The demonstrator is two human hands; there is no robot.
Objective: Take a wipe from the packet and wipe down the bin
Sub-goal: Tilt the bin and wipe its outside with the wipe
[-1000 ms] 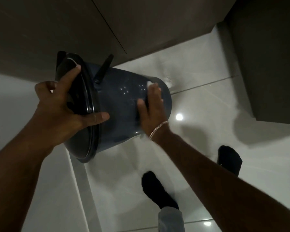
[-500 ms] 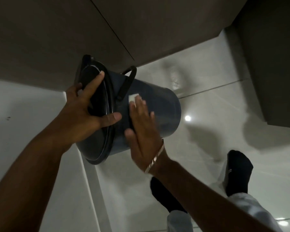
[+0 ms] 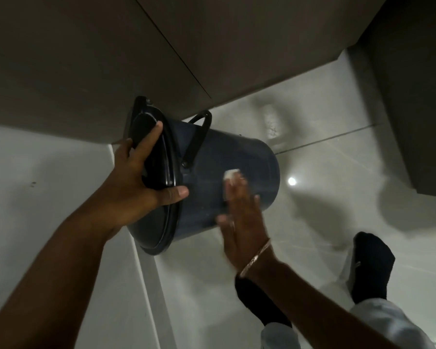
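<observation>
A dark blue bin [image 3: 252, 162] with a black lid [image 3: 159, 167] and black handle [image 3: 196, 139] is tipped on its side, lifted off the floor. My left hand [image 3: 136, 182] grips the lid and rim, thumb on the bin's side. My right hand [image 3: 244, 217] lies flat on the bin's wall, blurred, pressing a white wipe [image 3: 230, 175] that shows past the fingertips. The packet of wipes is not in view.
Brown cabinet doors [image 3: 111, 59] fill the top, and a dark cabinet [image 3: 418, 96] stands at the right. A white counter or ledge [image 3: 48, 197] lies at the left. The glossy tiled floor [image 3: 325, 127] lies below, with my two black-socked feet [image 3: 370, 268] on it.
My right hand slid the wipe along the bin's side toward the lid, then back toward the bin's base. The bin has turned a little in my left hand, its handle swinging.
</observation>
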